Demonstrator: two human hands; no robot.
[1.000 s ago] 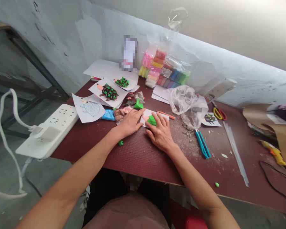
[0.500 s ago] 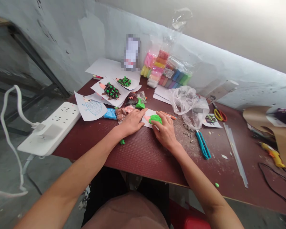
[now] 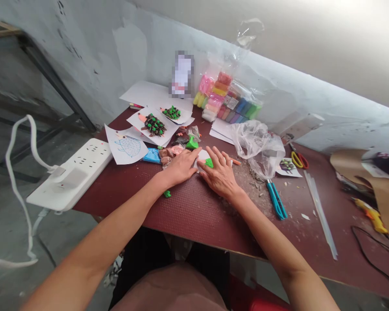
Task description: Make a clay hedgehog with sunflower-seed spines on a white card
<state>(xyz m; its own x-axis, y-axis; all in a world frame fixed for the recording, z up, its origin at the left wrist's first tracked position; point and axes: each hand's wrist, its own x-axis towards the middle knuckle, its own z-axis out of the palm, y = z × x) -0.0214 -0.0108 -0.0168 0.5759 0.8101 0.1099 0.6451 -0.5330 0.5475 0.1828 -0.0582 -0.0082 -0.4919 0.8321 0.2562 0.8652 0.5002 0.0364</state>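
Observation:
My right hand [image 3: 218,172] lies over a flat green clay shape [image 3: 209,163] on a small white paper [image 3: 202,155], its fingers spread and hiding most of the clay. At the paper's left edge rests my left hand [image 3: 180,166], fingers apart and holding nothing. Just beyond it are a bright green clay lump [image 3: 192,143], a brown clay pack [image 3: 165,157] and a blue pack [image 3: 152,155]. A small green bit [image 3: 167,194] lies below my left wrist. An orange stick [image 3: 236,162] pokes out past my right hand.
Hedgehog pictures [image 3: 154,125] lie at the back left beside a power strip [image 3: 71,172]. Clay packs [image 3: 230,101] and a phone [image 3: 182,74] lean at the wall. To the right are a plastic bag [image 3: 257,144], a teal cutter [image 3: 276,199], scissors [image 3: 298,160] and a glue gun [image 3: 371,214].
My right hand has shifted left and flattened, its fingers now spread over the green clay, covering more of it. My left hand remains at the paper's edge. The view has shifted slightly.

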